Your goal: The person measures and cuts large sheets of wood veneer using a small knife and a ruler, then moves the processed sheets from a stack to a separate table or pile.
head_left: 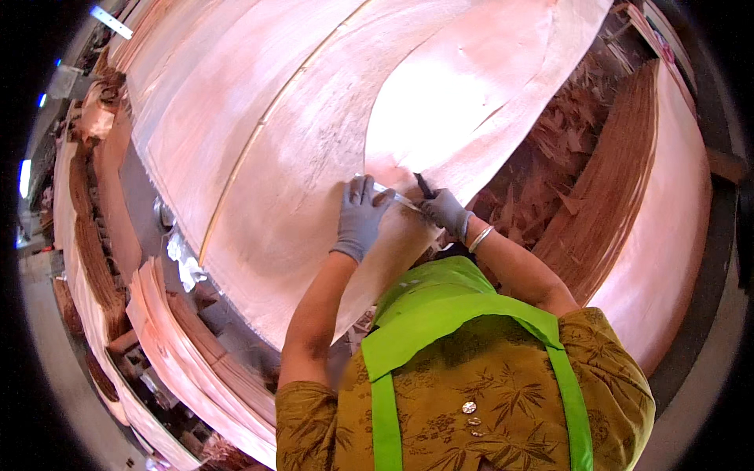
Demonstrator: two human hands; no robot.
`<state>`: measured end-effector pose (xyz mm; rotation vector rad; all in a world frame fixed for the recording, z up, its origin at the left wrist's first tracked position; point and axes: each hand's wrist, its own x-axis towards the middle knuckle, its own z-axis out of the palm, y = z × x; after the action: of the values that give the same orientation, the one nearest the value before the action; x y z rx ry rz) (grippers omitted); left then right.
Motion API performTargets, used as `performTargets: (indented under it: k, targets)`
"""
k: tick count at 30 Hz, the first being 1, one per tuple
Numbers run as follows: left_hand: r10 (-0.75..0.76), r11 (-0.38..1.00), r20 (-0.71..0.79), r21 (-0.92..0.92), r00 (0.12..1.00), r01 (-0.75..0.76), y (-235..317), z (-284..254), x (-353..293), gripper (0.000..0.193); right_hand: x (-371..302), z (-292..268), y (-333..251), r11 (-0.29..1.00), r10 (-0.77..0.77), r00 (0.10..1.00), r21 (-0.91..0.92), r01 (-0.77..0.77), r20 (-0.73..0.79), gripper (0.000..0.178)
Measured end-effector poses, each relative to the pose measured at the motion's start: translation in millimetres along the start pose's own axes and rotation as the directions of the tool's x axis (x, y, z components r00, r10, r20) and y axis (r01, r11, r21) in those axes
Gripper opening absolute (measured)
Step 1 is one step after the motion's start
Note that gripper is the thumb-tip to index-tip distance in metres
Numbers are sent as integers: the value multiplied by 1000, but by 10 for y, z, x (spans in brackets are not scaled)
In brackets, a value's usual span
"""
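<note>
A large pale pinkish wood veneer sheet [298, 157] spreads before me, with a curved edge where a brighter veneer piece [440, 102] lies against it. My left hand [361, 217], in a grey glove, rests on the sheet with its fingers stretched out at one end of a narrow whitish strip [399, 198]. That strip runs across to my right hand [446, 212], also gloved. Closed fingers there grip a short black tool [424, 186], whose tip points away from me; its exact kind is unclear. Part of the strip is hidden under both hands.
Veneer scraps [561, 141] lie heaped beyond the sheet's right edge. A tall veneer stack [628, 173] stands at the right, with another veneer stack [188, 353] at the lower left. A thin yellowish line [275, 110] crosses the sheet. Crumpled white material [188, 267] sits left.
</note>
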<state>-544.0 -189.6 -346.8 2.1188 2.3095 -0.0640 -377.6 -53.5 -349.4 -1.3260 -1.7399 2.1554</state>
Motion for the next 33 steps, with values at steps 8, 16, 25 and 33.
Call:
performTargets:
  k: [8,16,25,33]
  targets:
    - [-89,996,-48,9,995,90,49,155,-11,52,-607,220,236,973,-20,966,-218,78,256,64]
    - [-181,956,-110,-253,977,148,424,-243,585,52,-1,-1565,-220,974,-83,996,213,80,5,27]
    - [-7,998,-221,-61,975,-6,1582,26,2416,48,1004,-2592,-326,995,-91,993,55,86,77,30]
    - [-71,997,-118,-31,991,68,1684,75,2519,48,552,-2453,224,998,-27,994,51,22,107,57]
